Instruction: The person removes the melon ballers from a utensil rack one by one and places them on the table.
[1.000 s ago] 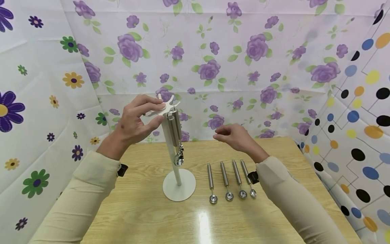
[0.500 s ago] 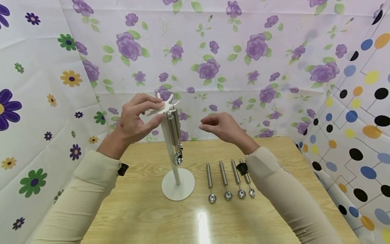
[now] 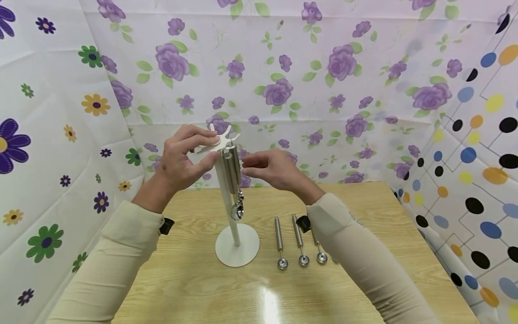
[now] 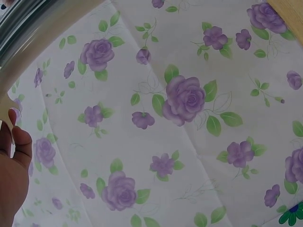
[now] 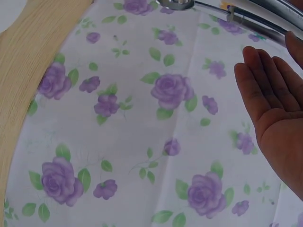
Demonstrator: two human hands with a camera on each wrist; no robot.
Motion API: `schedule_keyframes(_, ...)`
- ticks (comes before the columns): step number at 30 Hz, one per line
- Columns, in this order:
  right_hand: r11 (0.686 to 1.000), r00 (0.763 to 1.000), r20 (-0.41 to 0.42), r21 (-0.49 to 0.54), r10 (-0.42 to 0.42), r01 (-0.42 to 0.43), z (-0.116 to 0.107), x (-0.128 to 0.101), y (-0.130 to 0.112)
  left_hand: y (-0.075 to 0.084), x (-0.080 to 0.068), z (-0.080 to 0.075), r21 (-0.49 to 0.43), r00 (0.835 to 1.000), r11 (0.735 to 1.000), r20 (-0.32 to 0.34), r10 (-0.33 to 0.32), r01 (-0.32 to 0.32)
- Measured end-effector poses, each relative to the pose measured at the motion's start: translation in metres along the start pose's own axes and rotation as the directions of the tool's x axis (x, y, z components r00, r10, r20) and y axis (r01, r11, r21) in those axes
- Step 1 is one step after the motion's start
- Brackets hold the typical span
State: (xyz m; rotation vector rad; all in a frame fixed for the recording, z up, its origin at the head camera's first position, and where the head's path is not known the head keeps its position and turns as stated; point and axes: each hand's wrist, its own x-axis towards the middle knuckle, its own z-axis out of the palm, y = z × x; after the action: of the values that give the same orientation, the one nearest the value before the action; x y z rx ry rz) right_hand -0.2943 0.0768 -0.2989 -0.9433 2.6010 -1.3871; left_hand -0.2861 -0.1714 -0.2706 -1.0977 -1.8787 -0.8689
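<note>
My left hand (image 3: 182, 155) holds the white hooked top (image 3: 221, 144) of a utensil stand, its fingers over the top and the thumb at the near side. In the left wrist view, thumb and fingers (image 4: 16, 156) pinch a pale edge. From the stand's hooks hang several stainless scoops (image 3: 231, 173) with tubular handles and small round bowls pointing down. My right hand (image 3: 277, 168) is just right of these handles, fingers straight, thumb apart and nothing between them. The right wrist view shows its palm (image 5: 279, 104) beside the hanging metal handles (image 5: 260, 28).
The stand's round white base (image 3: 226, 256) rests on a wooden table (image 3: 182, 279). More metal scoops (image 3: 279, 234) lie in a row to its right, partly covered by my right sleeve (image 3: 344, 234). Patterned cloths (image 3: 263, 54) enclose the back and both sides.
My right hand has moved left from above the lying scoops to beside the hanging handles. My left hand keeps its hold on the stand's top.
</note>
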Motion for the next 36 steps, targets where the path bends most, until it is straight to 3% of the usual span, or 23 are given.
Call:
schedule_keyframes(6,0.996,0.999,0.014,0.076,-0.050,0.049,0.007,0.005,-0.003,-0.001,0.001,0.001,-0.001,1.000,1.000,-0.017,0.019,-0.019)
schedule_keyframes(15,0.990,0.997,-0.035,0.119,-0.073,0.077,0.015,0.008,-0.006,0.000,0.001,0.002,0.002,1.000,1.000,-0.021,0.018,-0.018)
schedule_keyframes(36,0.999,0.994,-0.104,0.037,-0.020,0.024,0.007,0.005,-0.011,-0.001,0.001,0.004,-0.009,0.999,1.000,-0.045,0.028,-0.028)
